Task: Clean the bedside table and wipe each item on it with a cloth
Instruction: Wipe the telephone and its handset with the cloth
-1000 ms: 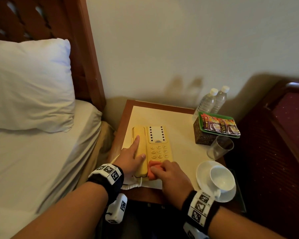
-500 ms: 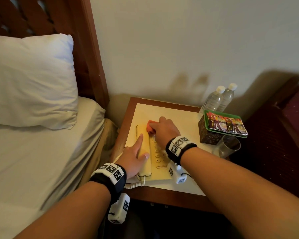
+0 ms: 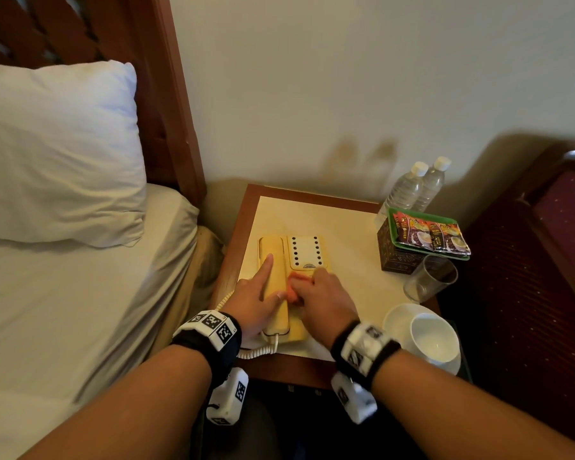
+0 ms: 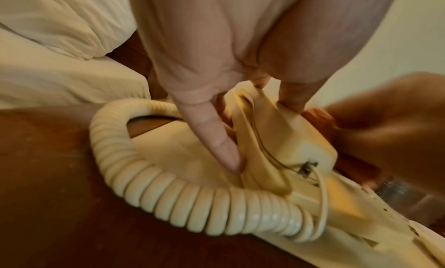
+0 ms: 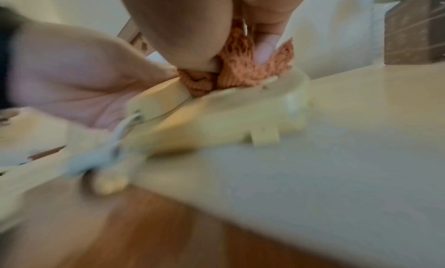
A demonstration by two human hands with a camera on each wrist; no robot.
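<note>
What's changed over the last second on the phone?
The right hand, gripping the orange cloth, swept up to the far end of the telephone and has come back toward its near half. The left hand stayed pressing the handset down. The other items kept their places.

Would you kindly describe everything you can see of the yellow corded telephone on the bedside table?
The yellow plastic corded telephone lies flat on the cream top of the wooden bedside table. Its handset sits in the cradle on its left, beside a dotted white panel, and a coiled cream cord loops off the near end. The left hand rests on the handset; the right hand presses an orange cloth onto it.
</note>
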